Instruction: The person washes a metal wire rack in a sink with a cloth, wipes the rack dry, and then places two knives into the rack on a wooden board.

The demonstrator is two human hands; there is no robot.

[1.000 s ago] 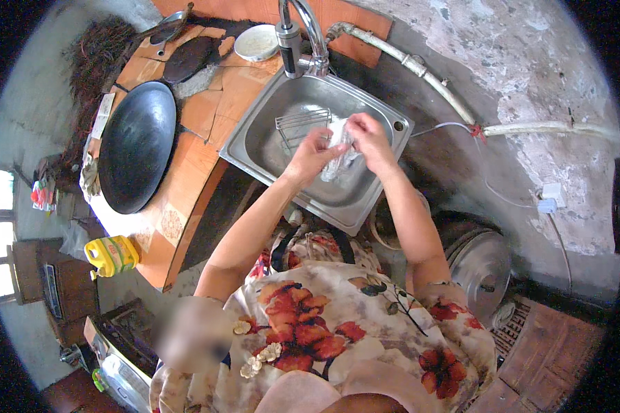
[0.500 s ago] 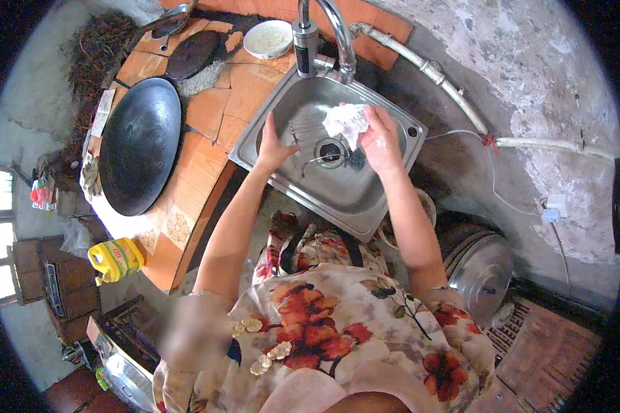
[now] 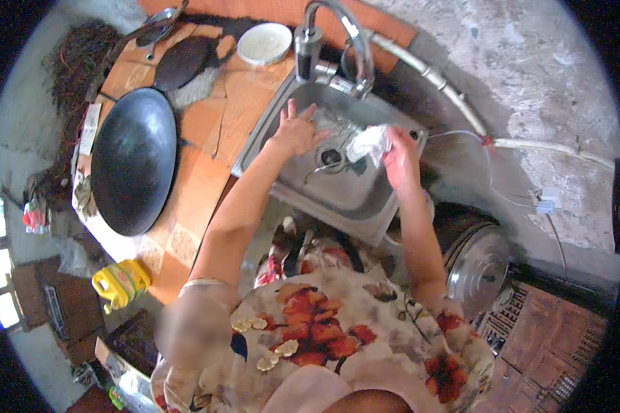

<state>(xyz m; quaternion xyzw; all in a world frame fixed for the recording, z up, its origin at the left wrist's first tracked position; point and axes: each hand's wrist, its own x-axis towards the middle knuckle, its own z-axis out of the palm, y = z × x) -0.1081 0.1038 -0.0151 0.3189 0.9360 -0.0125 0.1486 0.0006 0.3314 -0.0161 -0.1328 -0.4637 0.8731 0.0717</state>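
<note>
My right hand grips a crumpled white cloth over the right part of a stainless steel sink. Its fingers are closed round the cloth's edge. Over the sink's left side, near the back rim, my left hand is open with fingers spread and holds nothing. The round drain lies between the two hands, with thin metal wire by it and a dark patch to its right, partly covered by the cloth. A curved chrome tap rises behind the sink.
Left of the sink, a tiled counter carries a large black wok, a dark round lid and a white bowl. A yellow jug stands at its near end. Large metal lids lean at the lower right.
My left hand has moved up and right, its fingers now spread over the basin. My right hand has brought the cloth lower and a little to the right.
</note>
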